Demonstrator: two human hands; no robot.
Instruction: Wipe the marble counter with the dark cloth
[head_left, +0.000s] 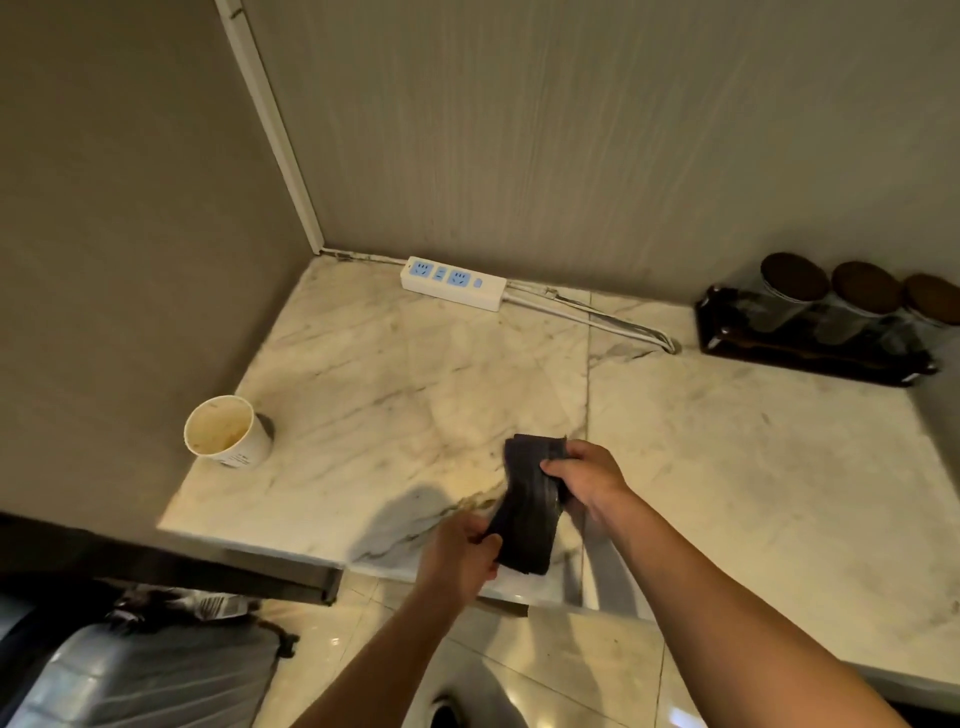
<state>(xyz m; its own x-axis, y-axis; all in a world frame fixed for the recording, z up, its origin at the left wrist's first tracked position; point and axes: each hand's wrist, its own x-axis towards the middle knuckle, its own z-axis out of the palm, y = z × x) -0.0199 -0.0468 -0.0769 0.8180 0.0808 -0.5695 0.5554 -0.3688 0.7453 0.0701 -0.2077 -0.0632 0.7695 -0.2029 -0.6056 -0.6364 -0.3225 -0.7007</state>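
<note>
A dark folded cloth (530, 499) is held between both hands just above the front edge of the marble counter (395, 374). My right hand (587, 475) grips its far end. My left hand (460, 553) pinches its near lower end. The cloth hangs stretched between them, slightly tilted, over a yellowish stained patch of the marble.
A used white paper cup (228, 431) stands at the counter's left edge by the wall. A white power strip (452, 283) with its cable lies along the back wall. A dark tray with three lidded jars (826, 322) sits at the back right. A suitcase (140, 675) stands on the floor below.
</note>
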